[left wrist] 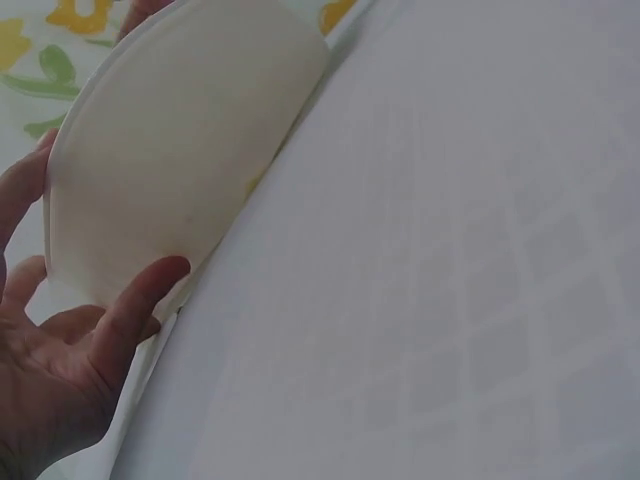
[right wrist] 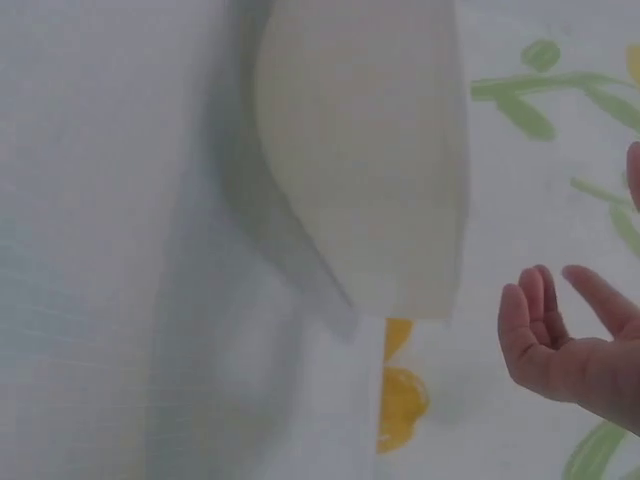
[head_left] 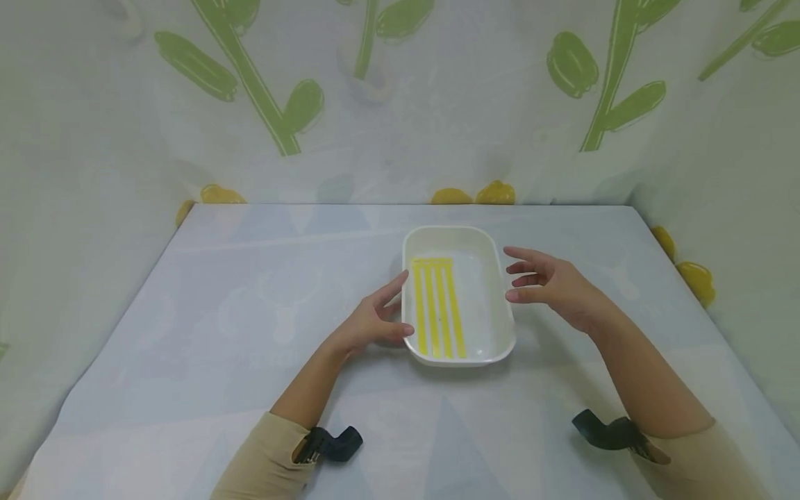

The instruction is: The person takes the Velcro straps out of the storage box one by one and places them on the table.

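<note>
A white rectangular dish [head_left: 484, 298] with rounded corners stands near the middle of the table. Several thin yellow strips [head_left: 442, 305] run lengthwise along the left half of its floor, joined by a yellow band at the far end. Whether they lie loose or are stuck on cannot be told. My left hand [head_left: 373, 319] touches the dish's left side with fingers spread. In the left wrist view, its thumb is against the outer wall of the dish [left wrist: 190, 140]. To the right of the dish, my right hand [head_left: 562, 286] is held apart from it, fingers loosely bent, holding nothing.
A pale patterned cloth covers the table [head_left: 250, 305]. Behind it and at both sides hang white curtains [head_left: 462, 104] with green leaves and yellow flowers. Dark wrist devices [head_left: 337, 444] sit at both sleeve cuffs.
</note>
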Tool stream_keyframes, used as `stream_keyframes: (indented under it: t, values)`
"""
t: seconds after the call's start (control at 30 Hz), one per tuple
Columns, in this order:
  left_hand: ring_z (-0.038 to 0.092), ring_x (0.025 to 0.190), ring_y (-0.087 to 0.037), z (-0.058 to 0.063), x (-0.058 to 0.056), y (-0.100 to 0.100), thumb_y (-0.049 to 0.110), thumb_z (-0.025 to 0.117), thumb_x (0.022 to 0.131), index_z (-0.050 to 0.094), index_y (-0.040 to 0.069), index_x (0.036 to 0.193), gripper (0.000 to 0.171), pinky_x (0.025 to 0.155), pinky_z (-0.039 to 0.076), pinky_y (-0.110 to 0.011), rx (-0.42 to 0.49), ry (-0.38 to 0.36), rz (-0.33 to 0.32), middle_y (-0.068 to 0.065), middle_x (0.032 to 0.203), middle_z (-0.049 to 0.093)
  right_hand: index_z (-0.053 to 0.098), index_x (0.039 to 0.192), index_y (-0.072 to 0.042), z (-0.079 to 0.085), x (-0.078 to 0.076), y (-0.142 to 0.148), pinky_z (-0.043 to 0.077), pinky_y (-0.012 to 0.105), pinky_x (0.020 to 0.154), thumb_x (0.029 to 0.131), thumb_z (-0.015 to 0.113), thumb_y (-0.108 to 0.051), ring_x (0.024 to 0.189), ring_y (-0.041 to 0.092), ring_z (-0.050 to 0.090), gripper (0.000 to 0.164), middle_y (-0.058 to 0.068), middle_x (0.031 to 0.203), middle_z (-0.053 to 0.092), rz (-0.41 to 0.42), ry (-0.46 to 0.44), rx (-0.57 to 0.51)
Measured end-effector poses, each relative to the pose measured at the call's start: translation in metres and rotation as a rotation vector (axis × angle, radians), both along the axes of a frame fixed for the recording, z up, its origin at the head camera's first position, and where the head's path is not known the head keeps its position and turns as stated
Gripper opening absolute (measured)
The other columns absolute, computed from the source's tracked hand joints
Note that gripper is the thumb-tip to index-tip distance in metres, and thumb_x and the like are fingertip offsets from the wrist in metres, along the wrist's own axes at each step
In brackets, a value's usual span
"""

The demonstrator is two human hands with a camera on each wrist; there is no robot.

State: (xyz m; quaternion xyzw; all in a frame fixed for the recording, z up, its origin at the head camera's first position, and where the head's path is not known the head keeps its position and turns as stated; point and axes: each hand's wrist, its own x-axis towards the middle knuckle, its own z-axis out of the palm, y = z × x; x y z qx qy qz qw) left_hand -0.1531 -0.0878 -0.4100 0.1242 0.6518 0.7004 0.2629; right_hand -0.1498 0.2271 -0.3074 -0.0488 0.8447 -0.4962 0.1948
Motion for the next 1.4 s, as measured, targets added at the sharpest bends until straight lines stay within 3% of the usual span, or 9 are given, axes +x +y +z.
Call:
stream_keyframes:
  t: [0.2,0.33,0.5,0.63,0.73,1.03,1.23,1.4]
  values:
    - [0.022,0.143,-0.028,-0.002,0.0,-0.001,-0.001,0.075,0.075,0.02,0.026,0.152,0.098,0.079,0.055,-0.042,0.026,-0.005,0.003,0.006,0.158,0.017,0.032,0.148,-0.016,0.023,-0.017,-0.013,0.038,0.047,0.103,0.08,0.076,-0.025,0.112,0.027,0.05,0.082,0.017,0.137,0.044,0.075,-0.019,0.048]
    - [0.021,0.143,-0.029,-0.006,-0.001,-0.001,-0.004,0.074,0.074,0.021,0.026,0.152,0.098,0.078,0.055,-0.043,0.051,0.004,0.001,0.006,0.158,0.017,0.033,0.147,-0.017,0.034,-0.03,-0.026,0.03,0.051,0.109,0.081,0.075,-0.024,0.122,0.03,0.044,0.078,0.016,0.139,0.041,0.113,-0.081,0.004]
    - [0.018,0.144,-0.03,-0.009,-0.002,-0.001,-0.006,0.073,0.074,0.02,0.024,0.152,0.099,0.078,0.055,-0.044,0.072,0.017,-0.002,0.006,0.158,0.016,0.035,0.146,-0.013,0.039,-0.048,-0.04,0.031,0.046,0.11,0.084,0.072,-0.015,0.126,0.029,0.042,0.072,0.018,0.14,0.039,0.132,-0.142,-0.104]
    - [0.018,0.144,-0.031,-0.01,-0.002,-0.001,-0.007,0.074,0.073,0.019,0.022,0.152,0.1,0.078,0.055,-0.045,0.092,0.024,-0.01,0.004,0.159,0.015,0.037,0.145,-0.015,0.036,-0.065,-0.051,0.031,0.048,0.11,0.082,0.073,-0.018,0.128,0.03,0.043,0.072,0.018,0.145,0.037,0.153,-0.183,-0.067]
    - [0.019,0.143,-0.031,-0.009,-0.002,-0.001,-0.008,0.072,0.073,0.019,0.021,0.152,0.1,0.078,0.055,-0.045,0.097,0.024,-0.012,0.004,0.159,0.015,0.038,0.144,-0.015,0.03,-0.077,-0.059,0.032,0.049,0.109,0.082,0.074,-0.021,0.128,0.031,0.044,0.072,0.017,0.147,0.036,0.163,-0.218,-0.055]
    - [0.019,0.143,-0.032,-0.01,0.0,0.0,-0.002,0.074,0.074,0.021,0.025,0.152,0.097,0.082,0.054,-0.042,0.089,0.034,-0.018,0.005,0.159,0.015,0.036,0.145,-0.005,-0.005,-0.099,-0.08,0.028,0.045,0.112,0.089,0.062,-0.003,0.127,0.032,0.042,0.062,0.02,0.145,0.035,0.112,-0.325,-0.27]
    - [0.02,0.143,-0.034,-0.011,0.003,-0.004,0.0,0.077,0.074,0.021,0.022,0.152,0.099,0.082,0.054,-0.042,0.084,0.035,-0.001,0.003,0.159,0.015,0.042,0.141,-0.008,-0.029,-0.109,-0.093,0.034,0.04,0.108,0.088,0.064,-0.005,0.112,0.023,0.05,0.058,0.015,0.135,0.046,0.099,-0.342,-0.21]
    - [0.021,0.143,-0.032,-0.012,0.001,-0.001,0.0,0.076,0.074,0.021,0.023,0.152,0.098,0.082,0.054,-0.04,0.09,0.034,-0.01,0.003,0.159,0.016,0.047,0.137,-0.007,-0.047,-0.115,-0.096,0.043,0.03,0.087,0.083,0.07,-0.005,0.093,0.017,0.051,0.058,0.01,0.113,0.053,0.097,-0.286,-0.113]
